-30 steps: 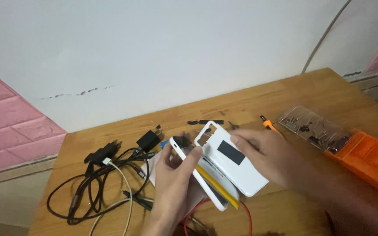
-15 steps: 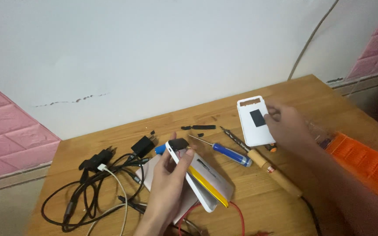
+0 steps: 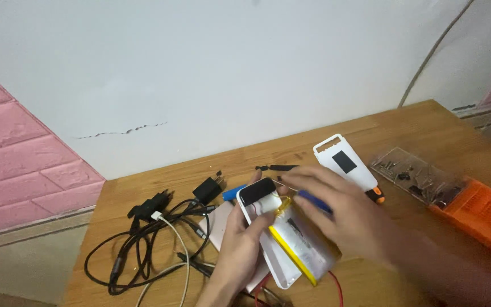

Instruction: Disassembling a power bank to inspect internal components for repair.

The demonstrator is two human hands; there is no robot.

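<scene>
Blurred right hand (image 3: 336, 213); orange case (image 3: 484, 222) cut off

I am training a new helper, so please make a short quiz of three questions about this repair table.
1. True or false: the white cover lies on the table, apart from both hands.
2. Which hand holds the opened white device: A left, B right?
3. What lies at the table's left side?

Key: 1 true. 2 A; the left hand grips it, the right hand reaches over it. 3 tangled cables.

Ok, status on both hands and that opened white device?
Left hand grips opened white device. Right hand on its top. White back cover lies apart.
</scene>
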